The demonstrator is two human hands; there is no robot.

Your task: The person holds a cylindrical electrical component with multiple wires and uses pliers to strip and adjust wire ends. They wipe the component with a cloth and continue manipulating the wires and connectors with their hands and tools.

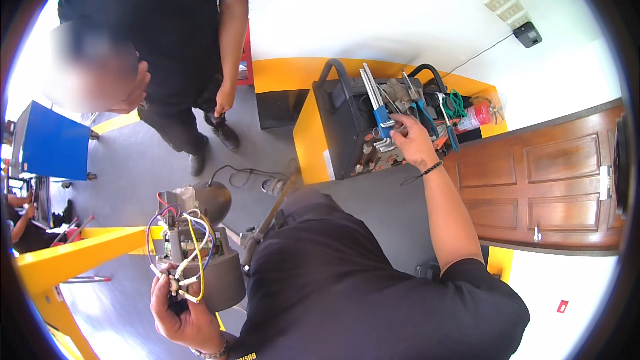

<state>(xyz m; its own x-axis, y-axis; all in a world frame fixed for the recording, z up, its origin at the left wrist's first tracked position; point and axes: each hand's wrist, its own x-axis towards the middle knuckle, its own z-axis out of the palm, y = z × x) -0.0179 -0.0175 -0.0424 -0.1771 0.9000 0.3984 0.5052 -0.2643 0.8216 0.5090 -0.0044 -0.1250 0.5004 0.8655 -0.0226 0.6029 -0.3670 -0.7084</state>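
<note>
My left hand (179, 307) is closed around a small dark switch-like part (175, 285) with white-sleeved wire ends attached. Yellow, blue and white wires (200, 247) run from it into the opened grey motor-like machine (223, 280), whose inner parts show. On the other side, my right hand (412, 139) pinches the blue holder of a hex key set (383, 121), its long silver keys pointing up and away. That set is at the top of a black tool cart (347, 130). Blue-handled pliers (423, 113) lie just beyond my fingers.
A person in black (167, 33) stands at the far left. A yellow frame (87, 253) lies beside the machine, with a blue cabinet (53, 140) behind. Past the cart are a red fire extinguisher (475, 117), green cord (455, 104) and a brown door (533, 180).
</note>
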